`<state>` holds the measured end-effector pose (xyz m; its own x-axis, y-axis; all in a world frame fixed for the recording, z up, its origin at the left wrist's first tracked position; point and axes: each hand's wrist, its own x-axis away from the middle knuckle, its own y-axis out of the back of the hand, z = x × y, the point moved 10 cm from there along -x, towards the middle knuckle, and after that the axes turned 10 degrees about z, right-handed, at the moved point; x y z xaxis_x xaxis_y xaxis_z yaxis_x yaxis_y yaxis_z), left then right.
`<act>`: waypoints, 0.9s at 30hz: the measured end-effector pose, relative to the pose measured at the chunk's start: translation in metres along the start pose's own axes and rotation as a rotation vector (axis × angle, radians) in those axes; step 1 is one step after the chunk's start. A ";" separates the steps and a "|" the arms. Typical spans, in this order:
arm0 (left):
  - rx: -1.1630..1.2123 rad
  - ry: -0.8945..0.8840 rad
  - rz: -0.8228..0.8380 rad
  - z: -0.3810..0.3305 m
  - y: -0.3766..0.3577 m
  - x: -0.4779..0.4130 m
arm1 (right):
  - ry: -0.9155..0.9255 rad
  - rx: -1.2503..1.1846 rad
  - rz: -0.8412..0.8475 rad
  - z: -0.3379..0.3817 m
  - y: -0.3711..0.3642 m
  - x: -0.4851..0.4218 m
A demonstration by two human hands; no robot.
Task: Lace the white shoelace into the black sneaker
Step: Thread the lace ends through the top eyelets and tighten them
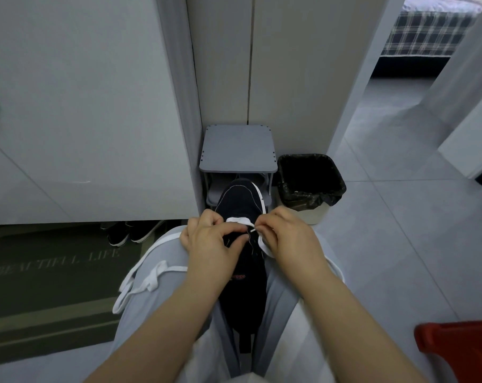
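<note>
The black sneaker with a white sole lies between my knees, toe pointing away. One span of the white shoelace crosses its lowest eyelets. My left hand grips the sneaker's left side, thumb pressing by the eyelets. My right hand pinches the lace tip at a right-side eyelet, and a loop of lace hangs under its fingers. The lace's long free end trails over my left thigh.
A small grey stool stands just beyond the toe, and a black-lined bin sits to its right. At the left lie a dark doormat and black shoes under a cabinet. A red object is at lower right.
</note>
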<state>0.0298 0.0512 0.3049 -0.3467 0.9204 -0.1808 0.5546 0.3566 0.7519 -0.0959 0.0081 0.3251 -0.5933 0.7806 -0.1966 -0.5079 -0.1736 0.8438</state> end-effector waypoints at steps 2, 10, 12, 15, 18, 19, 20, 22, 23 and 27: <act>0.024 0.012 0.005 0.001 0.000 0.000 | -0.005 -0.006 0.003 0.000 0.000 0.001; 0.081 0.035 0.012 0.002 -0.004 0.002 | -0.088 -0.048 0.044 -0.009 -0.005 0.002; 0.086 0.028 0.016 0.001 -0.005 0.002 | -0.096 0.008 0.047 -0.009 -0.008 0.002; 0.080 0.025 0.022 0.001 -0.006 0.001 | -0.070 -0.029 0.030 -0.007 -0.009 0.002; 0.032 0.025 0.023 -0.001 -0.007 0.001 | -0.126 -0.195 0.008 -0.018 -0.006 0.003; 0.012 0.022 0.022 -0.002 -0.007 0.001 | -0.163 -0.257 0.024 -0.023 -0.008 0.003; -0.006 0.015 0.022 -0.003 -0.008 0.001 | -0.192 -0.306 0.043 -0.026 -0.010 0.003; -0.040 -0.005 0.017 -0.005 -0.009 0.001 | -0.226 -0.364 0.062 -0.029 -0.013 0.003; -0.054 -0.012 0.016 -0.006 -0.010 0.001 | -0.241 -0.384 0.066 -0.030 -0.014 0.004; -0.102 -0.023 0.026 -0.008 -0.011 0.001 | -0.300 -0.436 0.022 -0.038 -0.012 0.007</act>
<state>0.0171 0.0470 0.3012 -0.3154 0.9328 -0.1743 0.4831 0.3159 0.8166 -0.1174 -0.0069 0.2945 -0.4346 0.9003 0.0246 -0.7479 -0.3759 0.5471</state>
